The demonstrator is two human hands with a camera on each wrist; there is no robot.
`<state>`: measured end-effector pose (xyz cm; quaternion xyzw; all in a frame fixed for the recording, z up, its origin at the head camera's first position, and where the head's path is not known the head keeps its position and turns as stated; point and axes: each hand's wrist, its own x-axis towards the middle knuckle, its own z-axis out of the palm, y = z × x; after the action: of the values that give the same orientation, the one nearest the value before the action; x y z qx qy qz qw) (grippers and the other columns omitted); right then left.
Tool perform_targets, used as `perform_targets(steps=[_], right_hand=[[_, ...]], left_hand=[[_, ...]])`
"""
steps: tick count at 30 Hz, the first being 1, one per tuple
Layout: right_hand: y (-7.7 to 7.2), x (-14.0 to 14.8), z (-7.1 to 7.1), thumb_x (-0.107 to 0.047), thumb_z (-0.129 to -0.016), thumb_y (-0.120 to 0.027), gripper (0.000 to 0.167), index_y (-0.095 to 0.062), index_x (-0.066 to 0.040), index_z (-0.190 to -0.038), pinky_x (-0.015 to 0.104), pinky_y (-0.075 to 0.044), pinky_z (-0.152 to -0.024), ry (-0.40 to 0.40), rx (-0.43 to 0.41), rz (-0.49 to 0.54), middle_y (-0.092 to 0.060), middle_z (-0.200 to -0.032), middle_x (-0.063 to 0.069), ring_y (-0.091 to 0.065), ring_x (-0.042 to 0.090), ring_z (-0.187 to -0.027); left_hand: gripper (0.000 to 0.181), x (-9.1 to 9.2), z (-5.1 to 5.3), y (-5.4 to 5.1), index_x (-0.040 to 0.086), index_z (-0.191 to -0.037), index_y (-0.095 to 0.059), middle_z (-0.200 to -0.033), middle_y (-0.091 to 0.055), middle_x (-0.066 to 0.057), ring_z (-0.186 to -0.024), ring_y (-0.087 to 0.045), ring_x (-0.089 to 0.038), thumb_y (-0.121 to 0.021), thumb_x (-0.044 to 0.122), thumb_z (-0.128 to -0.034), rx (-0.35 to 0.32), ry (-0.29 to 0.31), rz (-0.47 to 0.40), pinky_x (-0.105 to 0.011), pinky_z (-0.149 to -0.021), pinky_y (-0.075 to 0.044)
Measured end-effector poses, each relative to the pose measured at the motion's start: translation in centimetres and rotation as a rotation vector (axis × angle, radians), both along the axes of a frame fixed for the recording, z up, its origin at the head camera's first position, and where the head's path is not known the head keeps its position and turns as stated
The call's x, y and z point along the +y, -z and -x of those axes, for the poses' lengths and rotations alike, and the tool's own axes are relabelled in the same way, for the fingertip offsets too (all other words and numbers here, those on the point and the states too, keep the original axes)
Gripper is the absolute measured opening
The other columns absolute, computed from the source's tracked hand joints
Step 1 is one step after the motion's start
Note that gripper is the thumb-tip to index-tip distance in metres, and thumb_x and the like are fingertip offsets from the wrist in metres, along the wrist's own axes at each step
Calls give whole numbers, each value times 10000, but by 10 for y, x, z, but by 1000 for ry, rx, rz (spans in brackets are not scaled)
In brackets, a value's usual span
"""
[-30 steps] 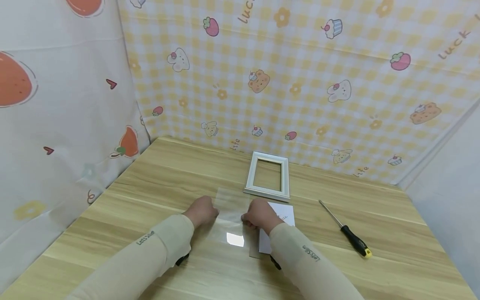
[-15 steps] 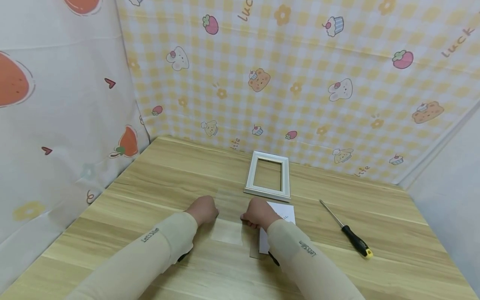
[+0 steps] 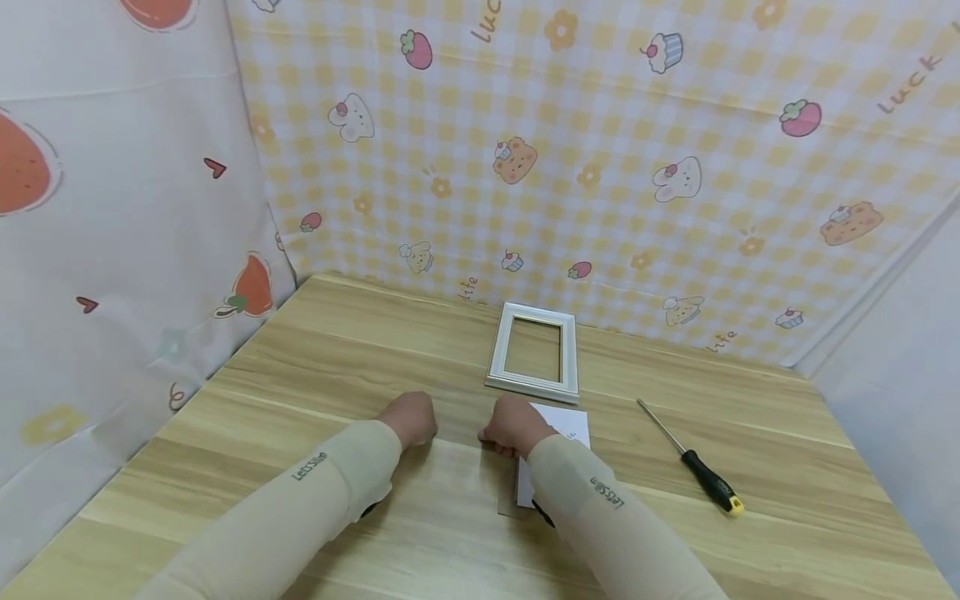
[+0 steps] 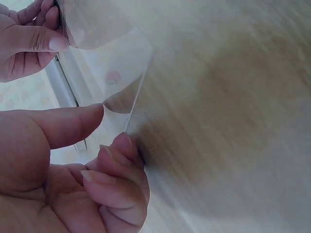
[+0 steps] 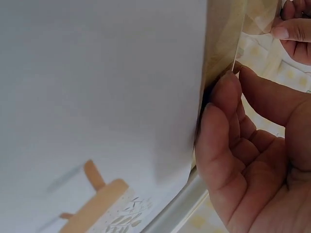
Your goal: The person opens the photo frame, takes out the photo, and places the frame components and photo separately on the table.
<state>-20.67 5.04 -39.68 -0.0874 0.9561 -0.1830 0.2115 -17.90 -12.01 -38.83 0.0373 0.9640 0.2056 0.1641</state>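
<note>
Between my two hands is a thin clear sheet, glass or plastic, held just above the table. My left hand pinches its left edge; in the left wrist view the thumb and the curled fingers meet at that edge of the pane. Its right edge is pinched by my right hand, between thumb and fingertips. Under and beside the right hand lies a white card, with a drawing on it in the right wrist view. A brownish board sticks out beneath the card.
Behind my right hand a white picture frame lies on the wooden table, its opening bare. Off to the right is a screwdriver with a black and yellow handle. Patterned cloth hangs along the back and left.
The clear sheet has tilted: a bright reflection seen in front of it a second ago dulled and then faded. Both hands keep nearly the same place. Frame, card and screwdriver have not moved.
</note>
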Motion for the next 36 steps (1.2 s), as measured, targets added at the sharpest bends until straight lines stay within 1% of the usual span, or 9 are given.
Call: perform_targets(steps=[4, 6, 8, 10, 14, 17, 21, 29, 36], right_hand=[[-6, 9, -1, -203, -903, -675, 337, -644, -35, -613, 244, -436, -488, -6, 20, 49, -595, -538, 34, -525, 125, -471], [-10, 16, -2, -204, -911, -663, 297, -642, -40, -665, 257, -440, -518, 9, 43, 94, -618, -585, 52, -545, 135, -522], [-13, 25, -2, -190, -914, -660, 257, -633, -41, -706, 263, -437, -529, 29, 74, 152, -622, -617, 60, -556, 142, -555], [-14, 34, -3, -186, -912, -665, 221, -616, -60, -737, 262, -427, -530, 55, 104, 195, -613, -640, 49, -543, 136, -571], [-13, 51, -7, -158, -900, -673, 147, -621, -75, -790, 260, -414, -534, 60, 206, 225, -585, -694, 11, -511, 129, -601], [-13, 62, -11, -141, -893, -677, 79, -647, -68, -885, 268, -431, -570, 49, 300, 217, -606, -776, 7, -512, 130, -654], [-18, 79, -18, -116, -900, -663, 118, -664, -40, -991, 304, -481, -647, 67, 394, 224, -647, -867, 31, -551, 141, -722], [-25, 110, -29, -114, -905, -646, 147, -668, -26, -1020, 398, -503, -756, 152, 457, 207, -648, -894, 61, -579, 210, -815], [-17, 128, -42, -113, -895, -659, 150, -677, -15, -1008, 350, -503, -702, 202, 434, 156, -644, -866, 57, -561, 185, -767]], left_hand=[[279, -2, 4, 1, 37, -609, -515, -617, -458, -26, -515, -364, -115, -547, 16, -885, 1, -26, -82, -228, -525, -359], [175, -2, 4, -3, -71, -780, -601, -678, -514, -69, -520, -372, -122, -551, 43, -903, 3, -51, -146, -245, -546, -382], [208, 0, 5, -9, -125, -948, -592, -745, -545, -107, -546, -388, -134, -541, 76, -928, 15, -62, -193, -261, -562, -395], [232, 3, 4, -13, -126, -1022, -556, -782, -547, -113, -574, -408, -145, -532, 93, -948, 31, -60, -231, -266, -569, -402], [147, 16, 1, -16, 20, -810, -501, -679, -464, -44, -583, -418, -143, -536, 78, -941, 66, -63, -313, -247, -534, -369], [174, 27, -3, -16, 53, -773, -468, -676, -469, -39, -597, -445, -150, -554, 62, -925, 74, -65, -377, -253, -551, -382], [171, 41, -5, -11, 53, -767, -479, -676, -489, -42, -600, -468, -154, -585, 62, -901, 86, -36, -396, -265, -561, -399], [220, 66, -8, 0, 60, -743, -464, -678, -472, -37, -608, -469, -163, -629, 77, -888, 76, 3, -410, -280, -571, -397], [257, 79, -14, 3, 59, -734, -465, -649, -466, -32, -578, -446, -161, -676, 101, -875, 88, 23, -379, -276, -536, -369]])
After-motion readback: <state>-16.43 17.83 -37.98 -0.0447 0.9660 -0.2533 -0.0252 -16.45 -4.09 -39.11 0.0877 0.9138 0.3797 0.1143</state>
